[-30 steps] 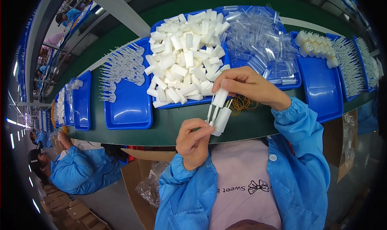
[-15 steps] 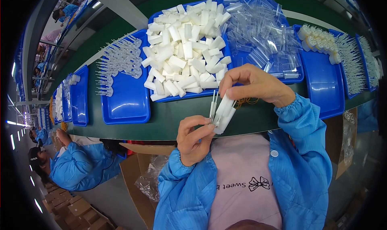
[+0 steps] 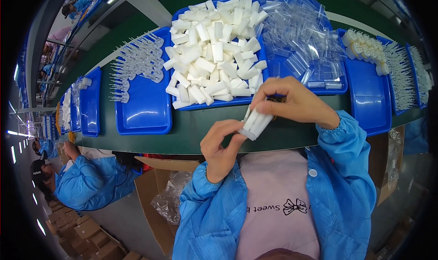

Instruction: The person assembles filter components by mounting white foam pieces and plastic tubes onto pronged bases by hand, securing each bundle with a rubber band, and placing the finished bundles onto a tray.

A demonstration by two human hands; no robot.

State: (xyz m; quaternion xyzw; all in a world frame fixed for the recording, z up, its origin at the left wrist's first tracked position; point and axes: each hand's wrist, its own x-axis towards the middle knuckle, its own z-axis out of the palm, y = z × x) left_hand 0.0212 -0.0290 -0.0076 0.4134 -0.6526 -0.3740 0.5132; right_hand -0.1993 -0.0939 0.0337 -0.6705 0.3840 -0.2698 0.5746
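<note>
Between my two hands, above the table's near edge, is a white pronged piece (image 3: 256, 124) with white foam blocks side by side on it. My left hand (image 3: 222, 147) pinches its lower left end between thumb and fingers. From the upper right, my right hand (image 3: 292, 100) closes thumb and fingertips on its top, hiding part of it. Beyond my hands, a heap of white foam blocks (image 3: 205, 65) fills a blue tray. To the left, white pronged pieces (image 3: 137, 61) lie in rows in another blue tray (image 3: 143, 118).
Clear plastic sleeves (image 3: 301, 36) heap in a blue tray behind my right hand. Further right are another blue tray (image 3: 372, 100) and trays of white bristly parts (image 3: 399, 73). Below the table edge stands an open cardboard box (image 3: 153, 191). A co-worker (image 3: 91, 180) sits at the left.
The thin prongs that stuck up beside the foam are now mostly covered by my right fingers. The held piece has tilted and moved slightly up and to the right.
</note>
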